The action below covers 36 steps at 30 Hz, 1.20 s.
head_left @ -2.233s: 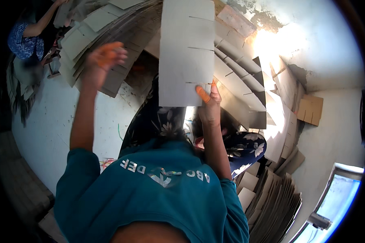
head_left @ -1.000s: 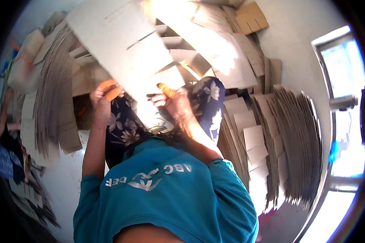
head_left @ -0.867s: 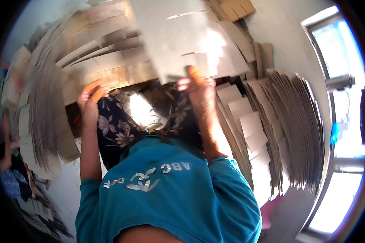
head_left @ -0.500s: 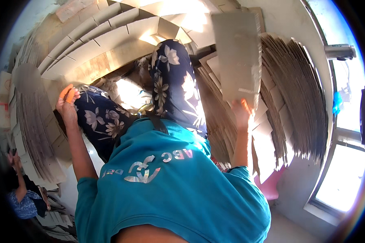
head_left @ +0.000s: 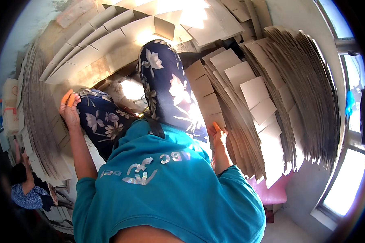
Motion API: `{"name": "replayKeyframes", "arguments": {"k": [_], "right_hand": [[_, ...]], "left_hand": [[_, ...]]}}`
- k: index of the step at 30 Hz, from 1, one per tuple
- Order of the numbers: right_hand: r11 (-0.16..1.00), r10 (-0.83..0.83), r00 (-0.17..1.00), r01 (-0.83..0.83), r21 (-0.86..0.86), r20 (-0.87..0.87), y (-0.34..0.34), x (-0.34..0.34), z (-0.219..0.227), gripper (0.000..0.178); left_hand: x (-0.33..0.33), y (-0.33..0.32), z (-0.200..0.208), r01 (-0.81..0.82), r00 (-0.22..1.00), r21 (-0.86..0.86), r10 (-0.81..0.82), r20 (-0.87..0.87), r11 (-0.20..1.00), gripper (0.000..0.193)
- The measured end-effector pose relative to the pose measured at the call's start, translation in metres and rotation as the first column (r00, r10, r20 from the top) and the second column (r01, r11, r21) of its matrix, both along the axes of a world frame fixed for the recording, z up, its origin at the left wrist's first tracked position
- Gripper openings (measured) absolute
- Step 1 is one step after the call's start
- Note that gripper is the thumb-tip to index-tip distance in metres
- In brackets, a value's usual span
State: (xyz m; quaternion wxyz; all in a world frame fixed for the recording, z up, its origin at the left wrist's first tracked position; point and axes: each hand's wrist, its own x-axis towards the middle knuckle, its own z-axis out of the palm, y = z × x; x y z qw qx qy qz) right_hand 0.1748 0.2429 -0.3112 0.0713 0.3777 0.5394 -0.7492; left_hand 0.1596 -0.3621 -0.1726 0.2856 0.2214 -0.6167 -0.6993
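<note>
My left hand [head_left: 70,108] is raised beside my left knee, orange covers on two fingertips. Its fingers are loosely bent and a little apart, and nothing shows in them. At the right of my thigh, my right hand [head_left: 219,135] has its fingers closed at the lower end of a slotted brown cardboard sheet [head_left: 202,95]. An orange cover shows on one of its fingers too. That sheet stands at the near side of a row of upright cardboard sheets [head_left: 237,121]; part of its lower edge is hidden by the hand.
More slotted cardboard pieces [head_left: 101,60] stand in rows ahead of my knees. A tall stack of sheets [head_left: 42,121] is at the left, a thick one [head_left: 304,97] at the right by the window. Another person's arm [head_left: 27,174] shows at lower left. A pink seat [head_left: 271,190] is behind the right stacks.
My right hand has come down and toward my thigh from the upper right, where it held up a cardboard sheet. The raised sheet is gone from there. My left hand has barely moved.
</note>
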Motion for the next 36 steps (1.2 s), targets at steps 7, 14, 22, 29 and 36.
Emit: {"name": "replayKeyframes", "arguments": {"k": [7,14,22,29,36], "right_hand": [[0.992,0.112,0.990,-0.106,0.064,-0.090,-0.010,-0.048,-0.040,0.025],[0.950,0.271,0.963,-0.265,0.163,-0.015,-0.016,-0.043,-0.011,0.025],[0.732,0.482,0.873,-0.448,0.514,0.075,-0.031,-0.084,0.027,0.026],[0.735,0.470,0.883,-0.393,0.553,0.002,-0.042,-0.112,0.045,0.033],[0.699,0.572,0.820,-0.488,0.523,0.001,-0.047,-0.155,0.026,0.027]], "left_hand": [[-0.005,0.004,0.001,-0.034,0.999,-0.020,0.034,0.012,0.999,0.024],[-0.004,0.008,0.002,-0.066,0.998,-0.032,0.067,0.023,0.997,0.024],[-0.006,0.009,0.001,-0.088,0.996,-0.024,0.089,0.023,0.996,0.023],[-0.005,0.011,-0.003,-0.103,0.994,0.007,0.103,-0.041,0.995,0.023],[-0.011,0.012,0.001,-0.104,0.994,0.018,0.105,-0.025,0.994,0.022]]}}
